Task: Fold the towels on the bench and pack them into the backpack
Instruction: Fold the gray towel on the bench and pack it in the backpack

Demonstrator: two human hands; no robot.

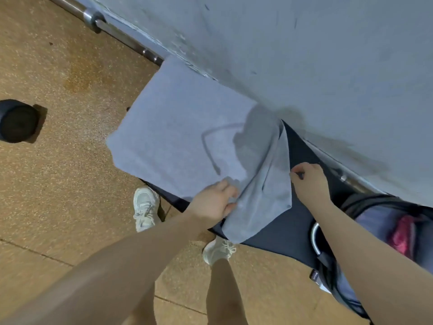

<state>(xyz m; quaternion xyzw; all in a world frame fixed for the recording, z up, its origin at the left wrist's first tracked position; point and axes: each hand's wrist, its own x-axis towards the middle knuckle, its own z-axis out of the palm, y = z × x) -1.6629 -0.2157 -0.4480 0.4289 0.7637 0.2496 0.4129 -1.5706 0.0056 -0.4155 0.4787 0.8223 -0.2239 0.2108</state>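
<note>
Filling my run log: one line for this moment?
step: folding | left hand: holds grey towel | right hand: pinches towel edge | backpack: open

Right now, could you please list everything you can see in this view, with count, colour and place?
towel: one, grey, spread over the bench, its near-right end bunched up
bench: one, black padded top, along the wall
backpack: one, grey and black, open at the bench's right end, something pink inside
barbell: one, silver, on the floor by the wall
round weight: one, black, on the floor at far left
floor: tan, speckled
wall: grey, scuffed
shoes: two, white, on the floor by the bench
left hand: grip on the towel's near edge
right hand: grip on the towel's bunched edge
</note>
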